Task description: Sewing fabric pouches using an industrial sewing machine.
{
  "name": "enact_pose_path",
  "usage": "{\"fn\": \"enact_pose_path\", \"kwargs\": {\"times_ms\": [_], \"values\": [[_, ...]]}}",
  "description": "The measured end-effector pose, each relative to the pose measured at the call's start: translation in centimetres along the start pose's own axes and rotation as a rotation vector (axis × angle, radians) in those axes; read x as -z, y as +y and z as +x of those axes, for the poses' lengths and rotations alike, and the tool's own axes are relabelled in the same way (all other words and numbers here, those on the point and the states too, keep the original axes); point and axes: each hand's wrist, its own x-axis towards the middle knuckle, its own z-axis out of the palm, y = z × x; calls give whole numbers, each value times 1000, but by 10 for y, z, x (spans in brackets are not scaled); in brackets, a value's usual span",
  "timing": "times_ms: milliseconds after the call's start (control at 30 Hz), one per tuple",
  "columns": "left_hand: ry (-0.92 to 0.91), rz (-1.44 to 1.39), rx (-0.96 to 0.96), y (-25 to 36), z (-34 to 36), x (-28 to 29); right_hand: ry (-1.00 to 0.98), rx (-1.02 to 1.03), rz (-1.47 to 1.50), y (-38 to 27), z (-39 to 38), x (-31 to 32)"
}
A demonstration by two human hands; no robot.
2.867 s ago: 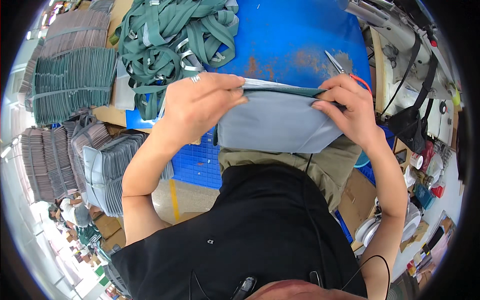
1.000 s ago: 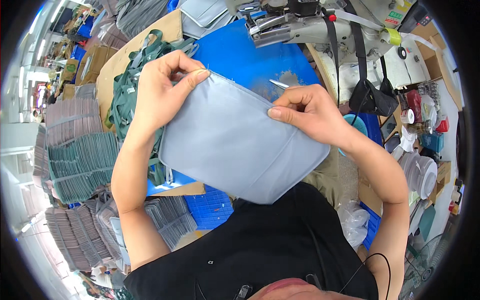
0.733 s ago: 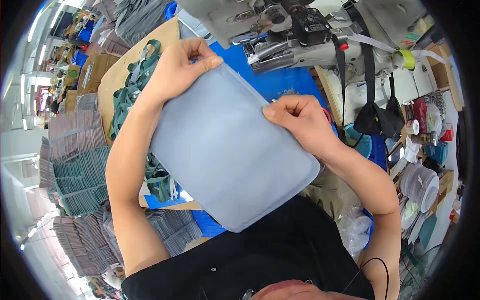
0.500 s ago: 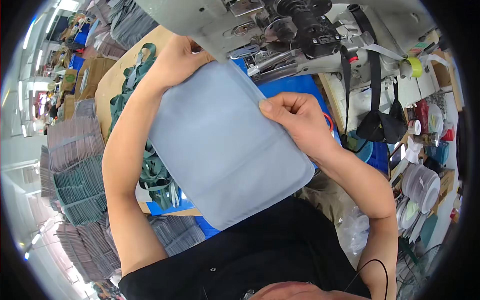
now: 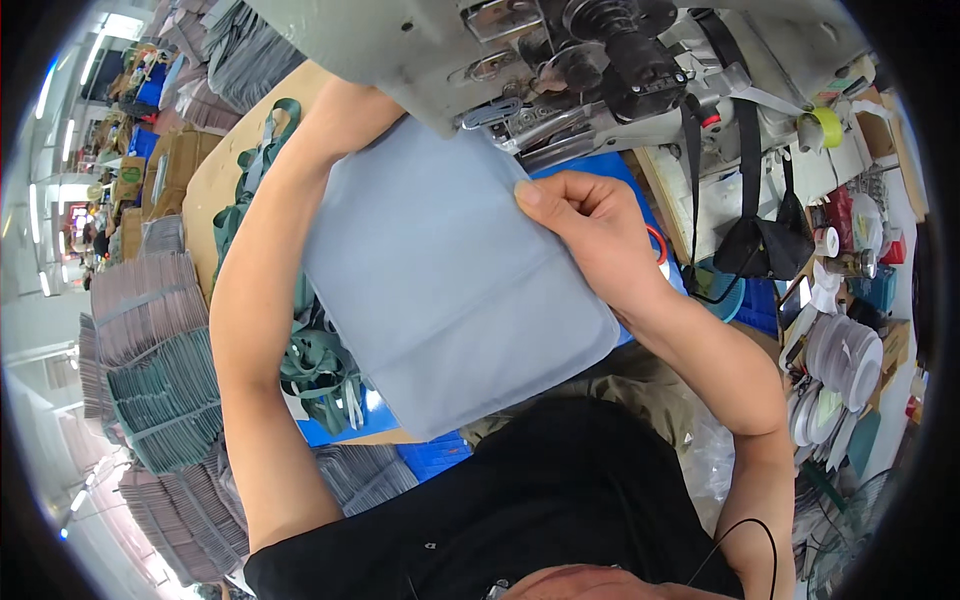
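Observation:
A pale grey-blue fabric panel (image 5: 450, 290) with rounded corners is held tilted in front of me, its far edge under the head of a grey sewing machine (image 5: 490, 40). My right hand (image 5: 585, 230) grips its right edge, thumb on top and fingers curled. My left hand (image 5: 355, 112) is at the far left corner, its fingers hidden behind the machine head. Part of the red handles of the scissors (image 5: 655, 243) shows just right of my right hand.
Green strapping (image 5: 315, 375) lies at the left on a tan board (image 5: 200, 200). Bundled stacks of grey and green panels (image 5: 160, 400) are further left. A black pouch (image 5: 760, 245) hangs at the right beside spools (image 5: 845, 360), a blue basket and clutter.
The panel has gone from nearly level to slanted and been raised toward the machine, which has come into the upper view. My left hand has moved forward, its fingertips disappearing behind the machine head.

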Motion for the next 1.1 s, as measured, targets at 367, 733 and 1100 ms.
{"fn": "enact_pose_path", "kwargs": {"times_ms": [367,733,1100], "values": [[17,16,-159,-20,30,-14,105,93,-33,11,1,1],[359,-37,27,-33,19,-29,36,20,187,7,17,1],[623,-41,84,105,-215,-123,63,70,129,8,18,-2]]}}
